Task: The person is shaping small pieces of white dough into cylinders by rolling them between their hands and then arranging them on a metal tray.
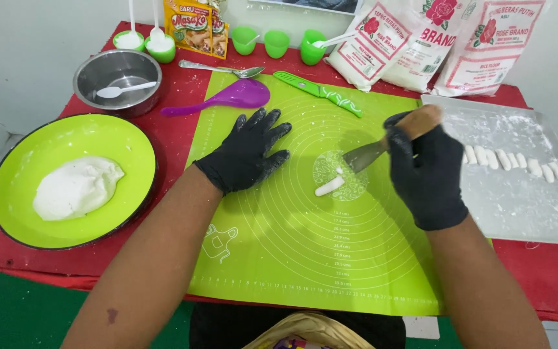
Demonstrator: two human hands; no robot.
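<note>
R hand (429, 169) gripped round wooden handle of scraper knife (364, 156), blade angled down toward small dough roll (329, 187) at mat (305, 258) centre. L hand (248, 152) spread flat, frame middle, pinning mat. Cut pieces (508, 159) lined up on floured tray (524, 207), right; dough lump (75, 187) in green plate (108, 132), left.

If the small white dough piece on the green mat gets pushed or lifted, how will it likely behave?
The dough piece is a short cylinder, so it may roll if nudged sideways. It looks soft, like the dough lump in the green plate, so it probably dents or sags when lifted. The knife in the right hand lies beside it.
</note>
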